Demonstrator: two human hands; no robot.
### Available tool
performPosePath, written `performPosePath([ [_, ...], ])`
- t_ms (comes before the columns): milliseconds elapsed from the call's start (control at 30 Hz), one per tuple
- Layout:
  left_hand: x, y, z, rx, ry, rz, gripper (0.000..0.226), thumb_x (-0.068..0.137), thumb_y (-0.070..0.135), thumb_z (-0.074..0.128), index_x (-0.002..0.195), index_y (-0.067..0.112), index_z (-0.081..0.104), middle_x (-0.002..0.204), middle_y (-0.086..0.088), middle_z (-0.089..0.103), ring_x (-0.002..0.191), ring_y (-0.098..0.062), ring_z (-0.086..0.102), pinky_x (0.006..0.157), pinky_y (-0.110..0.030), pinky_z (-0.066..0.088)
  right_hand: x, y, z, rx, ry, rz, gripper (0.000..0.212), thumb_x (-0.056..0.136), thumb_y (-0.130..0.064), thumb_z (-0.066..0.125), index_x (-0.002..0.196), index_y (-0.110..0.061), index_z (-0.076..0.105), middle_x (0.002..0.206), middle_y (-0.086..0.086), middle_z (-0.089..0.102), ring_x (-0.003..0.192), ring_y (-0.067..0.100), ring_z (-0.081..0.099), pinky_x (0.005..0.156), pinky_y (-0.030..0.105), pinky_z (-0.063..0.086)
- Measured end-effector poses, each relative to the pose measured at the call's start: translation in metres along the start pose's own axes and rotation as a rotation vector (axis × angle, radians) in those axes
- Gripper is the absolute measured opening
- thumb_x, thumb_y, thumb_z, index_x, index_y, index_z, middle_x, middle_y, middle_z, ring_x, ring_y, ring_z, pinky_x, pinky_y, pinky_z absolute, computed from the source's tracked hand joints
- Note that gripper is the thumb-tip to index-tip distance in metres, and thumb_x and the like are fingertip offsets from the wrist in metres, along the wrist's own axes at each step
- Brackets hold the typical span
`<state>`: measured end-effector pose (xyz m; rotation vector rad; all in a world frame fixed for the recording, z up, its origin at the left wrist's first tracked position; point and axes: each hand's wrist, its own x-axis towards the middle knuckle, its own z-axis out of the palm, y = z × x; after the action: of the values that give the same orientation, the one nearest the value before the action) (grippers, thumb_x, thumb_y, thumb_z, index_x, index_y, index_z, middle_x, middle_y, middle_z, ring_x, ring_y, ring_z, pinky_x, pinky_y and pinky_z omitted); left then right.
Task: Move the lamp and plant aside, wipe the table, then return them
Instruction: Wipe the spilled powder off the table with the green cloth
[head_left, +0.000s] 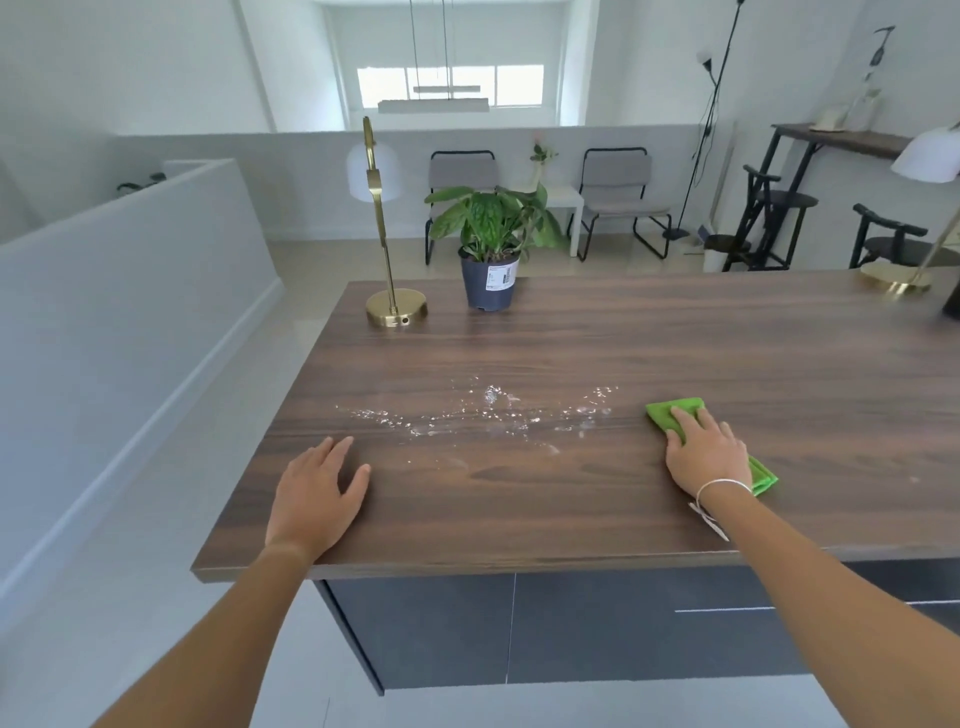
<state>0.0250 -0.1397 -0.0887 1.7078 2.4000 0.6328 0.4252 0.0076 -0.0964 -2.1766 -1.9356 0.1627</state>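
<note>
Pressing flat on a folded green microfibre cloth (675, 413) near the front right of the wooden tabletop (675, 338), the right hand (706, 453), fingers spread and extended rather than curled, a thin white bracelet (719, 486) circling its wrist. Resting palm-down and empty at the front left edge, the left hand (317, 499), fingers loosely apart. Glistening between the two hands, a scatter of water droplets (488, 413). Standing at the far left corner of the table, the brass table lamp (392, 306) on its round base, and just to its right, near but not touching, the potted green plant (491, 244) in a dark labelled pot. Showing at the far right edge, a second brass lamp base (896, 278).
</note>
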Motion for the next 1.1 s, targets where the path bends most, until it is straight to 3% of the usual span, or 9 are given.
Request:
performPosePath([
  [233, 0.001, 0.002, 0.003, 0.117, -0.021, -0.035, 0.053, 0.092, 0.042, 0.041, 0.141, 0.021, 0.037, 0.153, -0.005, 0.03, 0.142, -0.025, 0.024, 0.117, -0.037, 0.017, 0.045, -0.049, 0.009, 0.054, -0.076, -0.171, 0.046, 0.096, -0.032, 0.033, 0.141, -0.021, 0.033, 0.154, 0.008, 0.027, 0.138, 0.038, 0.025, 0.112, 0.043, 0.023],
  [400, 0.005, 0.0, 0.004, 0.153, -0.023, -0.033, 0.053, 0.091, 0.043, 0.042, 0.14, 0.023, 0.038, 0.153, -0.004, 0.032, 0.141, -0.024, 0.026, 0.117, -0.038, 0.018, 0.012, -0.113, 0.025, 0.111, -0.184, -0.565, 0.045, 0.096, -0.036, 0.034, 0.14, -0.027, 0.036, 0.155, 0.003, 0.026, 0.141, 0.031, 0.024, 0.116, 0.037, 0.018],
  [533, 0.005, 0.0, 0.005, 0.155, -0.038, -0.035, 0.053, 0.092, 0.043, 0.04, 0.141, 0.025, 0.036, 0.153, -0.003, 0.03, 0.142, -0.023, 0.024, 0.117, -0.039, 0.017, -0.036, -0.098, 0.015, 0.111, -0.244, -0.802, 0.073, 0.08, -0.067, 0.003, 0.14, -0.037, 0.031, 0.155, -0.007, 0.022, 0.144, 0.021, 0.018, 0.118, 0.033, 0.012],
  [600, 0.005, 0.001, 0.005, 0.155, -0.043, -0.037, 0.053, 0.092, 0.044, 0.04, 0.142, 0.025, 0.035, 0.154, -0.002, 0.03, 0.142, -0.023, 0.023, 0.117, -0.039, 0.017, -0.031, -0.074, 0.009, 0.116, -0.268, -0.818, 0.081, 0.074, -0.071, -0.004, 0.14, -0.039, 0.029, 0.155, -0.01, 0.021, 0.144, 0.017, 0.017, 0.117, 0.03, 0.009],
  [633, 0.004, 0.001, 0.005, 0.157, -0.044, -0.04, 0.053, 0.092, 0.044, 0.039, 0.142, 0.025, 0.034, 0.154, -0.002, 0.029, 0.142, -0.023, 0.023, 0.117, -0.038, 0.016, -0.02, -0.063, 0.007, 0.125, -0.264, -0.792, 0.075, 0.078, -0.071, 0.002, 0.14, -0.039, 0.03, 0.155, -0.009, 0.021, 0.144, 0.018, 0.017, 0.116, 0.031, 0.01],
  [733, 0.005, 0.003, 0.006, 0.172, -0.041, -0.041, 0.054, 0.093, 0.044, 0.037, 0.142, 0.025, 0.033, 0.154, -0.002, 0.028, 0.143, -0.023, 0.022, 0.118, -0.038, 0.015, 0.032, -0.043, 0.006, 0.095, -0.245, -0.591, 0.045, 0.097, -0.043, 0.025, 0.141, -0.034, 0.03, 0.156, -0.003, 0.018, 0.144, 0.025, 0.017, 0.117, 0.04, 0.012],
  [867, 0.005, 0.002, 0.005, 0.178, -0.039, -0.053, 0.056, 0.091, 0.05, 0.033, 0.142, 0.028, 0.033, 0.154, 0.0, 0.029, 0.142, -0.021, 0.023, 0.118, -0.038, 0.016, 0.064, -0.089, 0.021, 0.017, -0.211, -0.453, 0.046, 0.098, -0.038, 0.019, 0.144, -0.034, 0.021, 0.158, -0.003, 0.011, 0.145, 0.03, 0.011, 0.118, 0.042, 0.009],
  [1000, 0.005, 0.002, 0.004, 0.163, -0.04, -0.064, 0.066, 0.081, 0.055, 0.026, 0.14, 0.029, 0.036, 0.153, 0.001, 0.031, 0.142, -0.02, 0.023, 0.117, -0.037, 0.016, 0.002, -0.15, 0.038, 0.04, -0.265, -0.733, 0.055, 0.092, -0.048, 0.007, 0.144, -0.035, 0.02, 0.158, -0.004, 0.012, 0.145, 0.028, 0.01, 0.118, 0.04, 0.008],
  [1100, 0.004, 0.002, 0.004, 0.158, -0.041, -0.062, 0.066, 0.08, 0.056, 0.026, 0.141, 0.03, 0.036, 0.153, 0.002, 0.03, 0.142, -0.02, 0.023, 0.118, -0.038, 0.016, -0.058, -0.136, 0.026, 0.092, -0.262, -0.964, 0.074, 0.081, -0.063, -0.009, 0.143, -0.037, 0.023, 0.157, -0.007, 0.017, 0.145, 0.025, 0.012, 0.117, 0.034, 0.002],
])
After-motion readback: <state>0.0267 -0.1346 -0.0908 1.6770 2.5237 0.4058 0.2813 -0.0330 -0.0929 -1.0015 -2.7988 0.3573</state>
